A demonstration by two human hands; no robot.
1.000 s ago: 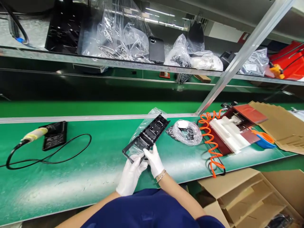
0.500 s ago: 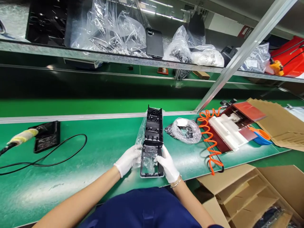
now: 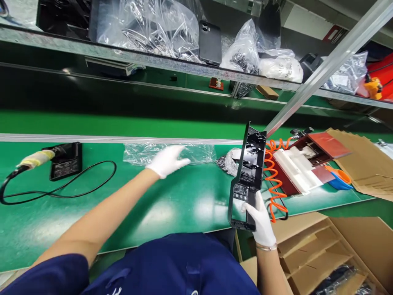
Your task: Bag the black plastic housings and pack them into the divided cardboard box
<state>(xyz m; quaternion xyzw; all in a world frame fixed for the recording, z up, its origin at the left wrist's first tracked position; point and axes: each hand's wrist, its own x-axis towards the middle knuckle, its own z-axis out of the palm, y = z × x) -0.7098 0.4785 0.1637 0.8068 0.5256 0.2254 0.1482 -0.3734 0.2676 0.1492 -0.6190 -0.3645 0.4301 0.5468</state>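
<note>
At lower right of the frame, the right hand [image 3: 261, 219] grips the near end of a long black plastic frame [image 3: 249, 172] — fingers wrapped around its edge, the part tilted up above the green belt [image 3: 172, 205]. At centre, the left hand [image 3: 167, 160] reaches out, fingers loosely spread and released over a clear plastic bag [image 3: 196, 152] lying flat.

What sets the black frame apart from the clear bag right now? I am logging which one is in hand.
The frame is black, rigid and opaque; the bag is clear, limp and crinkled. The frame is lifted off the belt, gripped at its near end by the right hand; the bag lies flat on the belt, with the left hand open over it. Both are long and narrow.
</note>
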